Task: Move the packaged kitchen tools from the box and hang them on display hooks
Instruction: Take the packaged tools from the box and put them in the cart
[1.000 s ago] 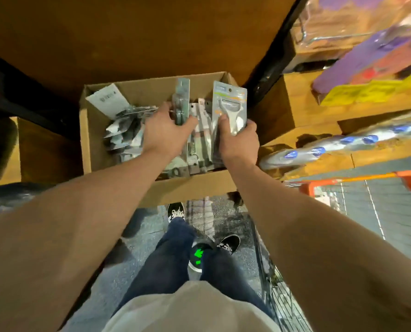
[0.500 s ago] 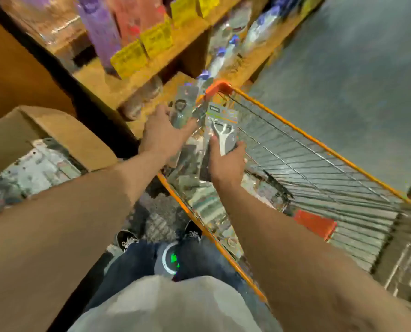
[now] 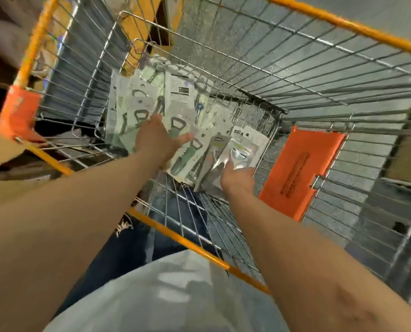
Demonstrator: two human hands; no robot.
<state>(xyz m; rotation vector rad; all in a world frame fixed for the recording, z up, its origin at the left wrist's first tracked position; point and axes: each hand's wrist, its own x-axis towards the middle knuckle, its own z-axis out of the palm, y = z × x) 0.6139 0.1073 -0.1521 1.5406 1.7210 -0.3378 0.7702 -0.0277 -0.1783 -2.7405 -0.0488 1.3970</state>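
L hand (image 3: 157, 140), fingers spread, over packs (image 3: 137, 104) in cart (image 3: 343, 22). R hand (image 3: 237, 179) touches 1 pack (image 3: 238, 150); its fingers hidden, can't tell grip.

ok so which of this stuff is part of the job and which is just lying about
Job:
- pile of packs in the cart
- peeler pack, touched by the right hand
- left hand, spread over the pile

Lying about:
- cart itself
- orange flap
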